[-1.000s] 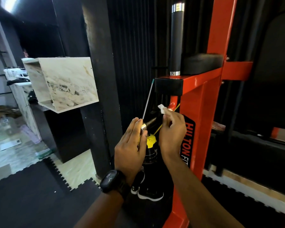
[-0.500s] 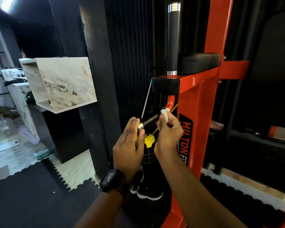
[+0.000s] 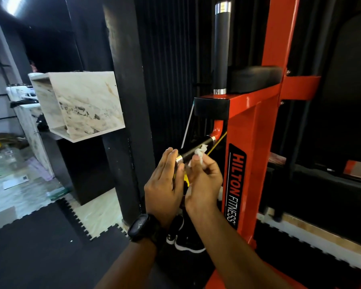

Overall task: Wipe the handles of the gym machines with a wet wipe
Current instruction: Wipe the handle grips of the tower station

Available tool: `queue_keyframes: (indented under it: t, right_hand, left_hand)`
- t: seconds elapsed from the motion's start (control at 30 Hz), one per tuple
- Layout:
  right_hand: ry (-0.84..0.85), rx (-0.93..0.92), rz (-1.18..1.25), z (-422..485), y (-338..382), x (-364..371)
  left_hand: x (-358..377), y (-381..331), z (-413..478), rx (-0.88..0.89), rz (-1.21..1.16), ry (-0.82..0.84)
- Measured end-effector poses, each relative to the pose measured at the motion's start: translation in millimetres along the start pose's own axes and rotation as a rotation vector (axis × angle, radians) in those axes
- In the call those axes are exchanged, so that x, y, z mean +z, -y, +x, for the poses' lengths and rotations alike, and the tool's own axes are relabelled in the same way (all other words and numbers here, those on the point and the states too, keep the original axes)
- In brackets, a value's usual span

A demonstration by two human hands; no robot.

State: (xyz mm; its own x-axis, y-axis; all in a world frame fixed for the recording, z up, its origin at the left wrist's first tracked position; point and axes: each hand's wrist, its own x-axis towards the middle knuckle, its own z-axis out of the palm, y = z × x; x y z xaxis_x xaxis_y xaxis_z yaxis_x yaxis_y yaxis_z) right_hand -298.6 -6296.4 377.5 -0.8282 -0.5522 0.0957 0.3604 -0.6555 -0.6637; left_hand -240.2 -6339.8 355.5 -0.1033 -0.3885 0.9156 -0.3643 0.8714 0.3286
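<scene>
Two hands work at one orange machine frame (image 3: pixel 250 142) that bears the words HILTON FITNESS. Two black handles show on it. The lower handle (image 3: pixel 188 153) sticks out from the frame toward the person, slanted, with a chrome ring at its near end. The upper handle (image 3: pixel 221 49) stands upright on top of the frame, with a chrome ring at each end, so two rings on that one.

There is one wet wipe (image 3: pixel 201 150), white and crumpled. The right hand (image 3: pixel 204 182) pinches it between thumb and curled fingers, so its grip is narrow and holds the wipe, and the wipe is pressed on the upper side of the lower handle, about the middle of the black part. The left hand (image 3: pixel 164 184) has its fingers straight and together, its grip wide, and the fingertips lie against the chrome end of the same handle.

One black watch (image 3: pixel 141 227) sits on the left wrist. One black pad (image 3: pixel 254 78) lies on the frame just beside the upper handle. One marble-patterned box (image 3: pixel 86 103) hangs at the left. On the floor below the hands stand two black shoes (image 3: pixel 186 240) with white soles, beside the black floor mat (image 3: pixel 40 247).
</scene>
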Motion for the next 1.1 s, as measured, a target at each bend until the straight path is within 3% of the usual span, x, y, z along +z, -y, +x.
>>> queue_keyframes:
  t: [0.13,0.37,0.57,0.63,0.7,0.83,1.0,1.1]
  right_hand:
    - [0.045,0.061,0.031,-12.9,-2.6,1.5]
    - [0.101,-0.150,-0.151,-0.8,-0.1,-9.3]
    - [0.190,-0.728,-0.702,17.9,8.8,-19.0]
    - [0.317,-0.916,-0.892,16.8,6.3,-23.2]
    - [0.467,-1.008,-1.009,25.0,12.0,-30.4]
    - [0.359,-1.014,-1.124,61.2,39.3,-25.4]
    - [0.818,-1.208,-1.297,50.2,48.6,-15.9]
    - [0.833,-1.163,-1.381,80.2,71.8,-11.5]
  left_hand:
    - [-1.3,3.1,0.5,0.030,0.003,0.013]
    - [-0.6,2.2,-0.7,0.021,-0.005,0.008]
    - [-1.7,2.1,-0.3,0.021,0.002,0.009]
    - [-2.3,1.6,0.2,0.022,-0.002,0.009]
    - [-2.4,1.0,0.4,0.026,-0.005,0.009]
    - [-2.0,0.8,0.6,0.014,-0.007,0.011]
    - [-0.6,2.0,0.5,0.029,-0.001,0.005]
    - [-2.0,3.4,0.5,0.038,0.014,0.022]
